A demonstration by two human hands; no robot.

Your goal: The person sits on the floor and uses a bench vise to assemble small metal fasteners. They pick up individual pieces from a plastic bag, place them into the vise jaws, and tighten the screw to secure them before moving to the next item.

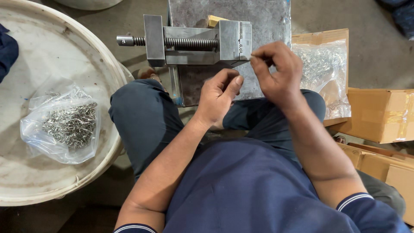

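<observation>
Small metal pin [251, 56], barely visible, pinched in right hand [276, 73] grip, tip at vise [194, 43] jaw face just left of fingertips. Not yet seated in vise, by look of it. Left hand [217, 97] below, fingers curled, holding nothing visible. Bag of pins [64, 123] on round worktop [51, 47] well left; second bag [321, 69] just right, in cardboard box [321, 36].

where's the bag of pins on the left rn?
Head view, far left: the clear bag of small metal pins lies on the round white lid, beside the person's left knee.
</observation>
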